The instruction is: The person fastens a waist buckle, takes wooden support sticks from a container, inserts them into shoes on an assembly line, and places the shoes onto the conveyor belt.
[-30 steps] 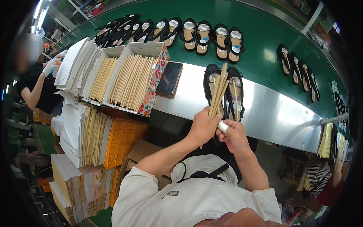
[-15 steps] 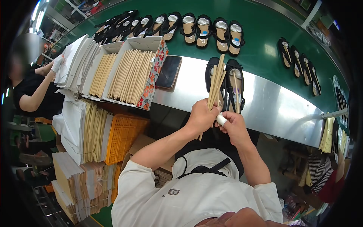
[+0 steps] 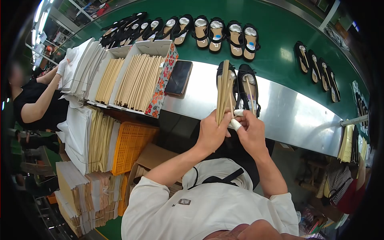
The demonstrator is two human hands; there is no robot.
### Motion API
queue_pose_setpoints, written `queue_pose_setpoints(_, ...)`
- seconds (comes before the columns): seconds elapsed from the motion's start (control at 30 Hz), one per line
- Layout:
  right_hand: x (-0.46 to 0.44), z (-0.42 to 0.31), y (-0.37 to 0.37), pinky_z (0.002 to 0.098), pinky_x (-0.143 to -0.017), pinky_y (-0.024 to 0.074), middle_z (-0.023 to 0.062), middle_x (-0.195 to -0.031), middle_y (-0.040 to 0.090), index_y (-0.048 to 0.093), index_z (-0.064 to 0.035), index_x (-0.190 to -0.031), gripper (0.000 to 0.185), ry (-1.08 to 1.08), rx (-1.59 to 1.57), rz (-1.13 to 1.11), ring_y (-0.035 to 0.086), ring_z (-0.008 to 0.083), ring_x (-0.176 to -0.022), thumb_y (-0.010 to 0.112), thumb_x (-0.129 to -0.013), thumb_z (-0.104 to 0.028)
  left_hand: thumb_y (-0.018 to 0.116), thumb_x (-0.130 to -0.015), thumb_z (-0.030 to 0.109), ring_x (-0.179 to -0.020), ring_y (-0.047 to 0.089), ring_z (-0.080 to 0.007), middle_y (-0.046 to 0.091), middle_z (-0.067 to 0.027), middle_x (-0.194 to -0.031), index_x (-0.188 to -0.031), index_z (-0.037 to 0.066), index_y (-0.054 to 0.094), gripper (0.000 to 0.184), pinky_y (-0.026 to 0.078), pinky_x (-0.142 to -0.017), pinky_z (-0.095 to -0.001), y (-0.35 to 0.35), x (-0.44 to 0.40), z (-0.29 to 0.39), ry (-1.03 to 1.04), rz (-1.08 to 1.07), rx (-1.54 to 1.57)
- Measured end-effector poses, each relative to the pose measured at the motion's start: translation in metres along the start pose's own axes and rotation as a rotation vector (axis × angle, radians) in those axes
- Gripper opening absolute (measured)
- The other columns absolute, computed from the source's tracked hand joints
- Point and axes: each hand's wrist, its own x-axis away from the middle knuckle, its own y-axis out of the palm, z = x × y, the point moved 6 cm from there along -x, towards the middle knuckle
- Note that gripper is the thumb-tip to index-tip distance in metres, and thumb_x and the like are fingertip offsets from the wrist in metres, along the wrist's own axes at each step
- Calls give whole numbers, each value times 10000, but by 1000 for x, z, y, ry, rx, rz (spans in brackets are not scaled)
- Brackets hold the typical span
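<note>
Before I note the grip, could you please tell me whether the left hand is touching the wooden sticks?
Touching: the head view shows the left hand closed around the wooden sticks, which project beyond its grip.

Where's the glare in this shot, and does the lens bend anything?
Head view: strong glare on the silver metal strip, a softer patch on the glossy green tabletop; same head view: its edges bow, corners go black, while the pale wooden sticks in the left hand look clear.
</note>
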Motion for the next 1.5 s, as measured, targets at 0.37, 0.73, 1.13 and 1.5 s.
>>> queue_pose_setpoints(0.37, -8, 9, -2, 225, -769, 561, 41, -997, 730, 631, 16, -1264, 314, 131, -240, -115, 687, 78, -874, 680, -956, 47, 660, -1068, 262, -761, 661, -44, 756, -60, -1008, -1200, 18, 650, 278, 389, -466, -206, 14, -1, -48, -359, 33, 499)
queue_pose_setpoints(0.73, -3, -19, -11, 320, -720, 590, 119, -992, 747, 728, 11, -1121, 255, -233, 52, 161, 743, 215, -854, 676, -891, 107, 709, -1025, 181, -541, 554, -47, 731, -46, -867, -1127, 11, 636, 212, 367, -401, -205, 28, -3, -54, -247, 59, 585)
queue_pose_setpoints(1.13, 0, -21, 4, 423, -731, 554, 117, -966, 735, 757, -19, -1090, 353, -574, 304, 252, 672, 316, -840, 687, -769, 110, 706, -1026, 163, -541, 551, -33, 715, -8, -838, -1098, 44, 603, 173, 349, -410, -194, 21, 1, -57, -228, 38, 670)
queue_pose_setpoints(1.5, 3, -20, 7, 489, -768, 544, 205, -1000, 708, 689, 13, -1189, 392, -395, 256, 49, 669, 427, -895, 626, -814, 107, 691, -1057, 249, -721, 614, -32, 676, 19, -912, -1294, 83, 536, 329, 346, -453, -193, 24, 12, -61, -326, 10, 691)
